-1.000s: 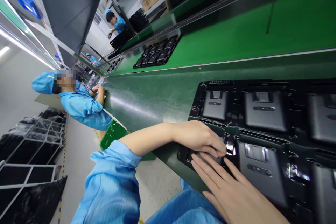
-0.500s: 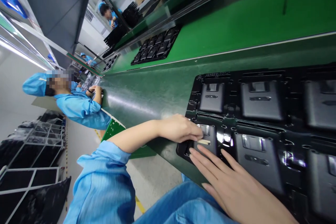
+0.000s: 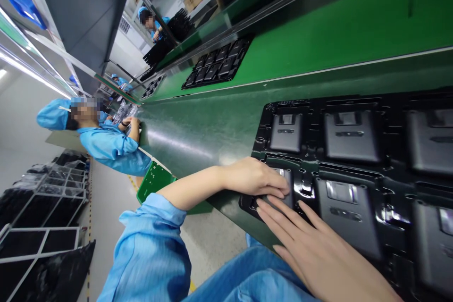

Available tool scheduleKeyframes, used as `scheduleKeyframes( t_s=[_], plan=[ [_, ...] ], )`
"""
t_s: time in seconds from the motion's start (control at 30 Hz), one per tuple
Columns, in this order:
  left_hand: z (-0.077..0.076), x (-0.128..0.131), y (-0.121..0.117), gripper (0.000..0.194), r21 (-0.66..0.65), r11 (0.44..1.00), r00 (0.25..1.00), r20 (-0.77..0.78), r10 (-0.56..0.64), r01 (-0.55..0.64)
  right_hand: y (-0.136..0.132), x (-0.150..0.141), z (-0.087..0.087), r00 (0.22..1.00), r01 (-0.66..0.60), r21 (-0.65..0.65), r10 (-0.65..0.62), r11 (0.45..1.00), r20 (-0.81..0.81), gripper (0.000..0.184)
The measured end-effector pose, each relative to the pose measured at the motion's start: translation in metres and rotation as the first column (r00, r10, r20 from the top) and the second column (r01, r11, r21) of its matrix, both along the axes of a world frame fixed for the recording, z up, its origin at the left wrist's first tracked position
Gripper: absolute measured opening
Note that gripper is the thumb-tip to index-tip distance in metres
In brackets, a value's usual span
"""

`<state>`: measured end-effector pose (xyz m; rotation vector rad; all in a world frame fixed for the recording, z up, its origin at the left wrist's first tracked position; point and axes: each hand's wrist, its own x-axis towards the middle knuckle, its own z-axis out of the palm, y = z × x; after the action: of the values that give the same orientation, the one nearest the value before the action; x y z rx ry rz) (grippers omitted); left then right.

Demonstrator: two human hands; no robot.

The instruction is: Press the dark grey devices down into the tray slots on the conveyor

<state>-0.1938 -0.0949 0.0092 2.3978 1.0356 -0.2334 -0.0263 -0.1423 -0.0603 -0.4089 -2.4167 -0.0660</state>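
My left hand (image 3: 264, 178) reaches in from the left, fingers closed and bent over a dark grey rectangular casing (image 3: 286, 178) in the near corner pocket of a black moulded tray (image 3: 307, 151). Whatever its fingertips hold is hidden. My right hand (image 3: 318, 245) lies palm down with fingers stretched out, its fingertips at the lower edge of that same casing, close to my left fingers. Beside it sits another grey casing (image 3: 348, 217) with a shiny rectangular window and a narrow slot. More such casings (image 3: 350, 137) fill the tray's other pockets.
The tray rests on a dark green bench (image 3: 198, 122). Behind runs a brighter green belt (image 3: 318, 37) carrying another filled black tray (image 3: 217, 63). A co-worker in blue (image 3: 106, 144) sits farther along. A green bin (image 3: 155, 181) stands below the bench edge.
My left hand has shifted slightly right over the corner casing. A pale thin strip that showed at its fingertips is now hidden. My right hand stays nearly in place.
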Motion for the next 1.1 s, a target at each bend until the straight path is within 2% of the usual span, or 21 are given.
scheduleKeyframes(
  t_s=[0.27,0.43,0.63,0.73,0.77,0.83,0.9,0.97,1.0,1.03,1.1],
  plan=[
    [-0.002,-0.003,0.005,0.023,-0.008,1.000,0.998,0.062,-0.018,0.018,-0.004,-0.002,0.003,0.998,0.028,-0.103,-0.033,0.994,-0.047,0.054],
    [0.002,-0.004,0.008,0.019,-0.048,0.999,0.999,0.047,-0.003,0.005,-0.003,-0.001,-0.001,1.000,0.013,-0.058,-0.014,0.998,-0.013,0.051],
    [0.006,-0.006,0.008,0.015,-0.118,0.987,0.992,0.050,0.113,-0.107,-0.001,0.001,-0.003,1.000,-0.003,0.039,0.003,0.999,0.022,0.044],
    [0.009,-0.015,0.000,0.018,-0.146,0.966,0.960,0.153,0.234,-0.212,0.000,0.000,-0.006,1.000,0.000,0.050,-0.001,0.999,0.028,0.044],
    [0.009,-0.019,-0.005,0.022,-0.162,0.950,0.930,0.213,0.299,-0.268,0.000,0.000,-0.007,1.000,-0.007,0.048,0.005,0.999,0.029,0.043],
    [0.009,-0.027,-0.018,0.032,-0.234,0.884,0.819,0.339,0.463,-0.404,-0.001,-0.003,-0.008,1.000,-0.017,0.042,0.016,0.999,0.021,0.043],
    [0.003,-0.032,-0.034,0.043,-0.322,0.759,0.631,0.424,0.650,-0.566,-0.001,-0.005,-0.006,1.000,-0.027,0.040,0.027,0.999,0.006,0.042],
    [-0.008,-0.033,-0.050,0.050,-0.348,0.587,0.402,0.476,0.782,-0.731,0.001,-0.002,-0.002,0.999,-0.031,0.030,0.032,0.999,-0.018,0.041],
    [-0.015,-0.032,-0.057,0.052,-0.348,0.498,0.287,0.507,0.813,-0.795,0.003,0.002,0.001,0.999,-0.037,0.017,0.037,0.999,-0.025,0.040],
    [-0.022,-0.030,-0.063,0.052,-0.344,0.443,0.214,0.536,0.817,-0.828,0.006,0.008,0.004,0.999,-0.040,-0.010,0.039,0.999,-0.032,0.039],
    [-0.034,-0.024,-0.073,0.049,-0.349,0.378,0.114,0.588,0.801,-0.857,0.015,0.026,0.008,0.999,-0.020,-0.128,0.016,0.992,-0.032,0.036]
  ],
)
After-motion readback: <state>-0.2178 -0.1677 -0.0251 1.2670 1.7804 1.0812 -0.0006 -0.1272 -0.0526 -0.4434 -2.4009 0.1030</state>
